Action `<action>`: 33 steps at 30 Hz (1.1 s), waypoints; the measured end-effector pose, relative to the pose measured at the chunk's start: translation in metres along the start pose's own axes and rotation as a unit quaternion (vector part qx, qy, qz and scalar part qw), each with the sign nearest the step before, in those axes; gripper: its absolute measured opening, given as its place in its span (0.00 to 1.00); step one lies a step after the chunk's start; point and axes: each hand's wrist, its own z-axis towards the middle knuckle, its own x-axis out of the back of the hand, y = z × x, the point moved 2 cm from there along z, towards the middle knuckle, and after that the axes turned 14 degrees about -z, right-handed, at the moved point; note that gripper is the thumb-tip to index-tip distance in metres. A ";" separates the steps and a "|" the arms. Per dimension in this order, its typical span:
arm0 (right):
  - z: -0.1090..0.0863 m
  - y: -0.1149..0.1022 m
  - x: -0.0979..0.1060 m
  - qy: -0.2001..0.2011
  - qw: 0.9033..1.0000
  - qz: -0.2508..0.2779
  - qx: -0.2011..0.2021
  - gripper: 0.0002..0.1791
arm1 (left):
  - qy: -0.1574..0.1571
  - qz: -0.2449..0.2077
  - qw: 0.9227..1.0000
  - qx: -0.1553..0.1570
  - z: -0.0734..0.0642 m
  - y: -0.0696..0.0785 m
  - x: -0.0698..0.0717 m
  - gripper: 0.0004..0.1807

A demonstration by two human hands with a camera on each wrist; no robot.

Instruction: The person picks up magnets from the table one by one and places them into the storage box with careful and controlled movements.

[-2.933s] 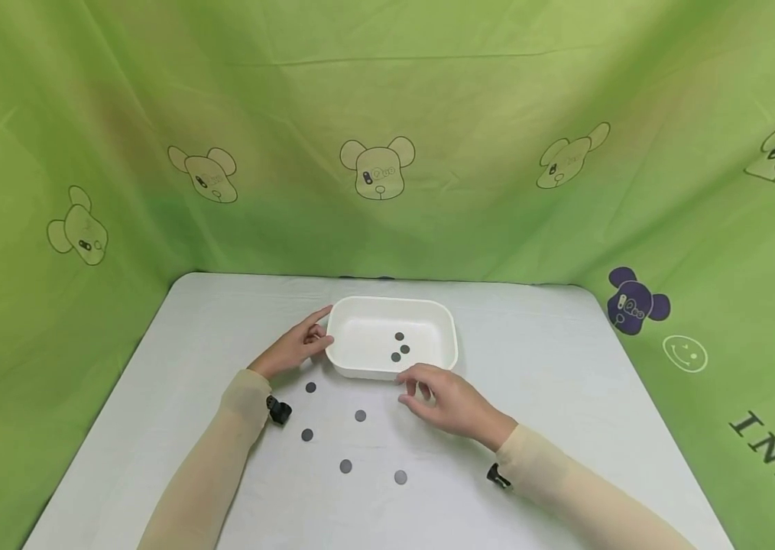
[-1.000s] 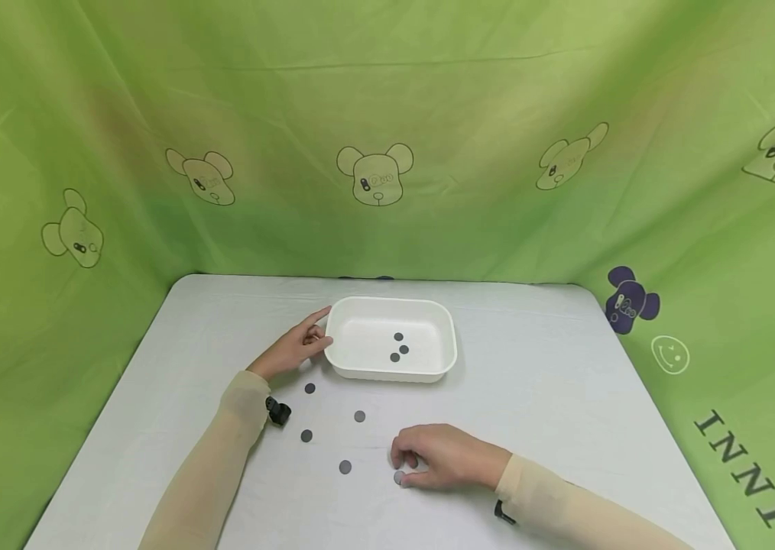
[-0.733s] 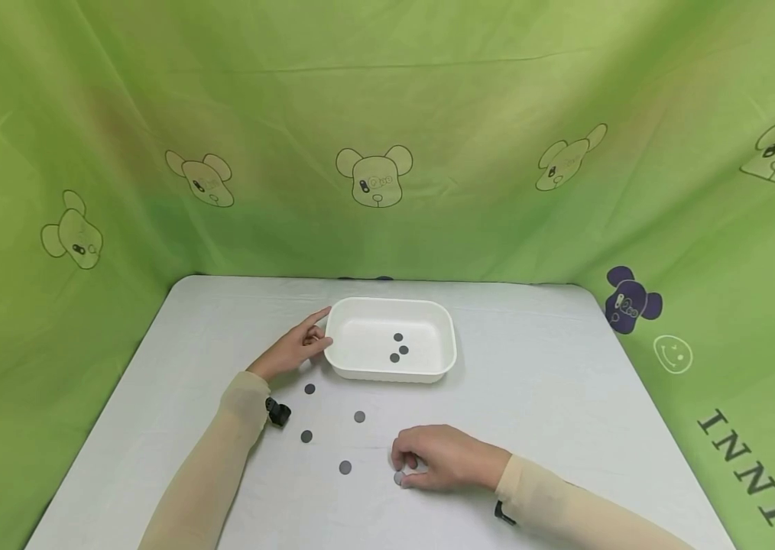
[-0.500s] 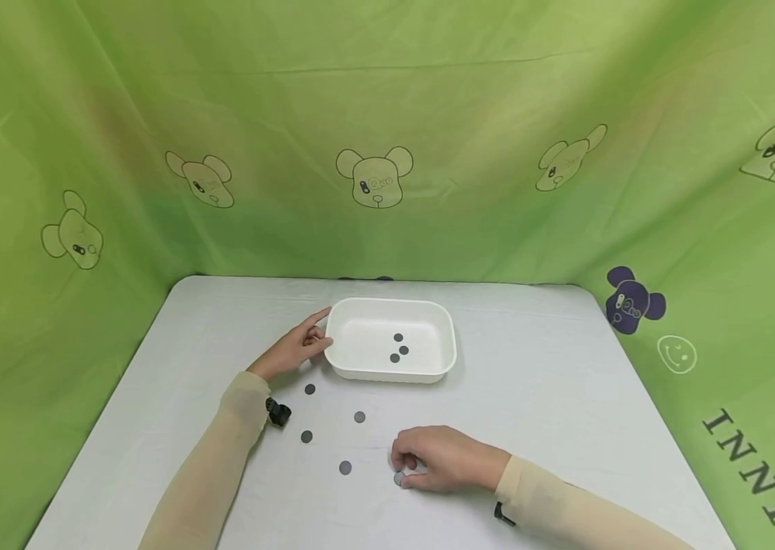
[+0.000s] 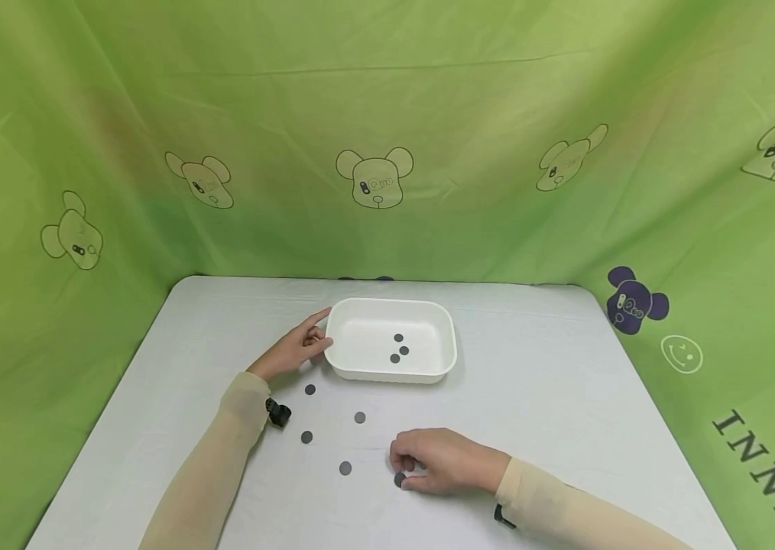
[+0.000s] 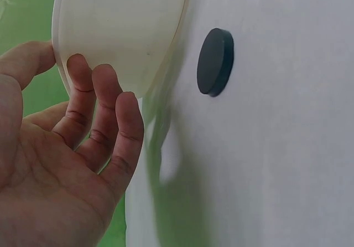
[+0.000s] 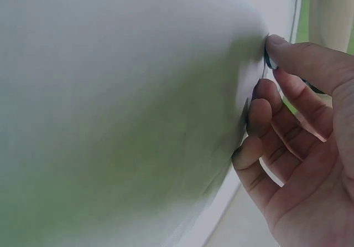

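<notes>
My left hand (image 5: 291, 351) rests at the left end of a white rectangular tray (image 5: 360, 376). Its thumb and index finger touch the rim, while the other fingers bend beside the outer wall in the left wrist view. Low on the table, my right hand (image 5: 448, 461) pinches a small dark round disc (image 5: 399, 480) by its edge between thumb and index finger. The right wrist view shows this disc (image 7: 268, 58) edge-on at the fingertips, mostly hidden. Three similar discs (image 5: 404, 351) lie inside the tray.
Several more dark discs (image 5: 345, 468) lie loose on the white table (image 5: 552, 367) between the hands; one thick disc (image 6: 215, 62) is near the left hand. Green patterned cloth (image 5: 277, 244) surrounds the table at the back and sides.
My right hand has come from the tray's front edge down to the disc nearest it. That disc now looks darker in the pinch. The left hand and tray stay nearly still.
</notes>
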 end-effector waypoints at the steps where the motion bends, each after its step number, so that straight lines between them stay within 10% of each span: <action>1: 0.000 0.000 0.000 -0.001 1.000 0.001 0.001 0.12 | 0.000 0.000 1.000 0.000 0.000 0.000 0.000 0.40; 33: 0.000 -0.011 -0.002 0.017 0.996 -0.013 0.087 0.15 | 0.001 0.003 1.000 0.001 -0.001 0.000 0.000 0.40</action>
